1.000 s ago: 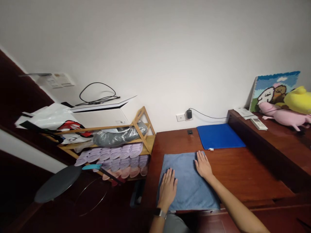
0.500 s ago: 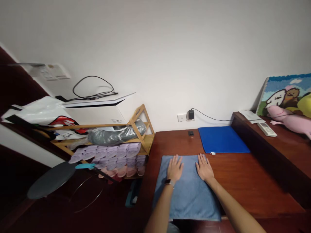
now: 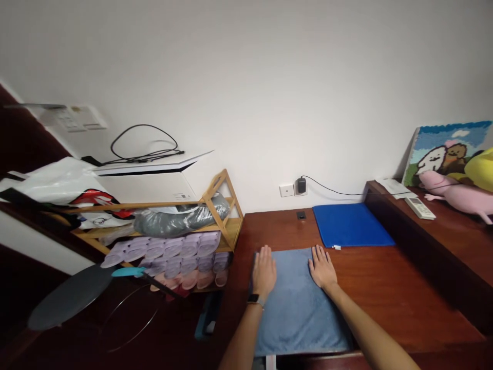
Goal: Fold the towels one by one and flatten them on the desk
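A grey-blue cloth (image 3: 296,303) lies spread on the brown wooden table (image 3: 389,293), its near edge reaching the table's front. My left hand (image 3: 264,272) rests flat on the cloth's far left corner, fingers stretched forward, with a watch on the wrist. On the far right corner lies my right hand (image 3: 322,268), palm down and fingers slightly spread. Neither hand grips anything. Beyond my right hand, a folded bright blue cloth (image 3: 352,224) with a small white tag lies at the back of the table.
Left of the table stands a wooden rack (image 3: 227,205) with a white box (image 3: 150,186) and several slippers (image 3: 188,246). A round stool (image 3: 73,295) is at lower left. The raised right ledge bears a remote control (image 3: 419,207) and a pink plush toy (image 3: 454,191). A plugged adapter (image 3: 302,184) trails a cable.
My left hand has slid left to the cloth's left edge, its fingers now closer together. My right hand stays at the far right corner. The view has shifted slightly.
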The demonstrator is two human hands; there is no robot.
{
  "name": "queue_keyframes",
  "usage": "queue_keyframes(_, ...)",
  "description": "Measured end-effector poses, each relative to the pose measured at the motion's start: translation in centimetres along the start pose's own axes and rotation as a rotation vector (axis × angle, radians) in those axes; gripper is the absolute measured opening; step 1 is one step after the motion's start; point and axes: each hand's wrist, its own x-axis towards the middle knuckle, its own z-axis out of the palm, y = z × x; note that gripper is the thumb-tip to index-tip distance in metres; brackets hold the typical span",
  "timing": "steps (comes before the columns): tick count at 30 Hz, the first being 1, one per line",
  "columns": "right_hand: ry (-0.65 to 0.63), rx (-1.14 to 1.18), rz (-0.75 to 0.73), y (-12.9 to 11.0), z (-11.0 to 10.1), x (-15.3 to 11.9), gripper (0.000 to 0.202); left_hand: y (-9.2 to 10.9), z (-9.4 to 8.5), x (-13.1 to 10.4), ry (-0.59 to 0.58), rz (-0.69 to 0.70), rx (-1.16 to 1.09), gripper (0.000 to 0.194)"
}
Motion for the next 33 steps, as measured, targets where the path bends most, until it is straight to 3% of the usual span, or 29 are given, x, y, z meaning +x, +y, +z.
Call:
queue_keyframes(4,-0.031,0.004,-0.011,0.1,-0.3,0.1,0.069,8.4,1.7,0.3,-0.075,0.204,-0.124,0.059)
queue_keyframes(6,-0.039,0.002,-0.002,0.2,-0.3,0.1,0.069,10.4,2.9,0.4,-0.123,0.181,-0.152,0.059)
queue_keyframes(7,-0.04,0.002,0.003,0.2,-0.2,0.1,0.07,10.3,3.3,0.4,-0.135,0.15,-0.152,0.06)
queue_keyframes(9,-0.031,0.004,0.009,0.3,0.0,0.1,0.071,8.2,3.7,0.4,-0.137,0.063,-0.118,0.059)
queue_keyframes(14,-0.023,0.008,0.032,0.2,0.3,0.1,0.072,-2.5,2.5,-0.1,-0.134,-0.149,0.024,0.059)
queue_keyframes(16,-0.031,0.005,0.038,0.1,0.2,0.1,0.072,-5.5,1.9,-0.3,-0.149,-0.159,0.044,0.06)
queue_keyframes(18,-0.04,-0.002,0.035,0.1,0.1,0.1,0.072,-6.8,1.6,-0.5,-0.156,-0.148,0.05,0.06)
queue_keyframes(21,-0.053,-0.014,0.026,0.1,-0.2,0.1,0.072,-6.9,1.1,-0.5,-0.139,-0.149,0.055,0.06)
queue_keyframes(25,-0.061,-0.021,0.025,0.0,-0.4,0.0,0.072,-3.7,0.5,-0.5,-0.056,-0.083,0.023,0.059)
queue_keyframes(30,-0.048,-0.012,-0.002,0.3,-0.5,0.0,0.072,6.7,1.8,-1.0,-0.008,0.213,-0.141,0.058)
queue_keyframes(32,-0.05,-0.01,-0.009,0.5,-0.4,0.0,0.072,9.9,3.0,-1.4,-0.048,0.235,-0.176,0.058)
queue_keyframes(33,-0.051,-0.009,-0.009,0.6,-0.3,0.0,0.072,10.6,3.4,-1.5,-0.065,0.215,-0.182,0.059)
